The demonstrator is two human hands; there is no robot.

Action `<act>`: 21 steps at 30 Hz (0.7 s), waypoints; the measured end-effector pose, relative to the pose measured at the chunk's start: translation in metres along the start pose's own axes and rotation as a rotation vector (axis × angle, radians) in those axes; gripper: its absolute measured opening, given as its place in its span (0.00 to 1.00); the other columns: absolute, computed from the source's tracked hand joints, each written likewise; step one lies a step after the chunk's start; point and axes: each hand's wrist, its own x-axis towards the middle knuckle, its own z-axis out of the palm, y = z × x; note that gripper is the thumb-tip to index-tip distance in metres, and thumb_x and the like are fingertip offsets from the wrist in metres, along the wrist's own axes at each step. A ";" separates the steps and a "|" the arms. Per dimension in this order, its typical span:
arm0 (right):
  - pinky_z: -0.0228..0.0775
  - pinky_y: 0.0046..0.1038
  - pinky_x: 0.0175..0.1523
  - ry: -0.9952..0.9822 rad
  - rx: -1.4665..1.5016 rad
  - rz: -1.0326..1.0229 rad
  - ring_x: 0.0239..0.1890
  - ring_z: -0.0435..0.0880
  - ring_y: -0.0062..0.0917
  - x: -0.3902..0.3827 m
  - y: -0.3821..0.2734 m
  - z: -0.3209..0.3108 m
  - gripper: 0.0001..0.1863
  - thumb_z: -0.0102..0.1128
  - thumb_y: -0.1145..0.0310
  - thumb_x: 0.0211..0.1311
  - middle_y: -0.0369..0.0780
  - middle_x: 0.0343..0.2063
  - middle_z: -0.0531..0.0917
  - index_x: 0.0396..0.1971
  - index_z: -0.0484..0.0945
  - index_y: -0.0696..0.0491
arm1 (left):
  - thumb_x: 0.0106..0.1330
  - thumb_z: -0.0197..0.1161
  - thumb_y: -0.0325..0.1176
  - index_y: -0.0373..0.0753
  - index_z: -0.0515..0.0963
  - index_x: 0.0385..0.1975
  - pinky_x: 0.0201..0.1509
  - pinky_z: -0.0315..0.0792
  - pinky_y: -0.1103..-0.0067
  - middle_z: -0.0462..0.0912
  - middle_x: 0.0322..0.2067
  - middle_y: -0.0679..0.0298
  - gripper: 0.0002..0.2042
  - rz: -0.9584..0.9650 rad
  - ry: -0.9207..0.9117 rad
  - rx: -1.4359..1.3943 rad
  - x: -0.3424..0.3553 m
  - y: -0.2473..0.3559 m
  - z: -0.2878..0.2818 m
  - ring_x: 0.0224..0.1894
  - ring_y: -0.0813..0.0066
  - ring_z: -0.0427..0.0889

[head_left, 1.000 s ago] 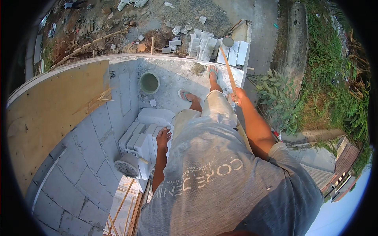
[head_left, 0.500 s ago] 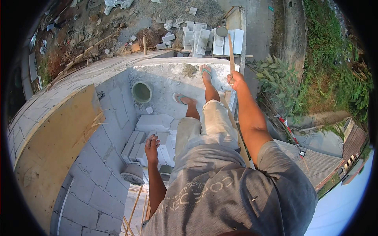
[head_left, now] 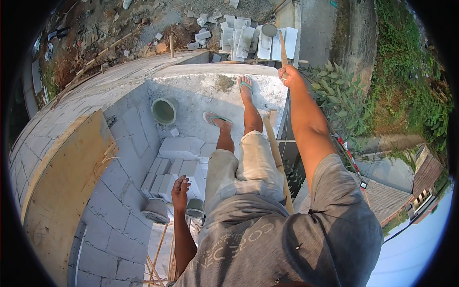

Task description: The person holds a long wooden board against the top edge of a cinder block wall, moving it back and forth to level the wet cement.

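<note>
My right hand (head_left: 288, 75) is closed on a long wooden pole (head_left: 283, 50) held out past the ledge's edge, its far end beside a grey round bucket (head_left: 269, 29) over white blocks; I cannot tell whether they touch. My left hand (head_left: 180, 189) hangs open, fingers slightly bent, over stacked white blocks (head_left: 177, 146) below. My sandaled feet (head_left: 245, 86) stand on the pale concrete ledge (head_left: 186, 91), with a small mortar patch (head_left: 224, 82) beside them.
A round green-grey container (head_left: 164, 111) sits at the left corner by a block wall (head_left: 119, 177) with a plywood sheet (head_left: 62, 191). Two buckets (head_left: 155, 210) are low left. The drop past the right edge shows a road (head_left: 315, 33), plants and roofs; rubble lies beyond the ledge.
My right hand and the pole have risen toward the top of the view, the arm straighter. My left hand hangs in much the same way, while the whole view has shifted slightly.
</note>
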 end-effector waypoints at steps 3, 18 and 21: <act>0.65 0.19 0.16 -0.070 -0.031 -0.014 0.12 0.67 0.17 0.015 -0.012 0.010 0.07 0.49 0.70 0.67 0.37 0.18 0.69 0.31 0.63 0.55 | 0.70 0.54 0.41 0.32 0.70 0.56 0.53 0.70 0.73 0.78 0.49 0.55 0.22 -0.032 0.010 0.017 -0.005 0.004 0.003 0.48 0.67 0.79; 0.69 0.23 0.20 -0.066 -0.221 -0.073 0.18 0.70 0.23 -0.014 -0.013 0.016 0.05 0.52 0.77 0.62 0.39 0.22 0.71 0.35 0.67 0.56 | 0.69 0.56 0.41 0.34 0.71 0.56 0.51 0.70 0.75 0.79 0.48 0.59 0.21 0.060 0.018 -0.019 -0.005 0.028 0.019 0.46 0.72 0.78; 0.69 0.23 0.20 -0.175 -0.211 0.042 0.17 0.69 0.23 -0.022 -0.026 0.015 0.03 0.49 0.79 0.62 0.39 0.22 0.70 0.32 0.66 0.58 | 0.69 0.55 0.41 0.34 0.71 0.56 0.51 0.70 0.75 0.79 0.48 0.59 0.21 0.083 0.014 -0.030 -0.001 0.029 0.021 0.46 0.71 0.78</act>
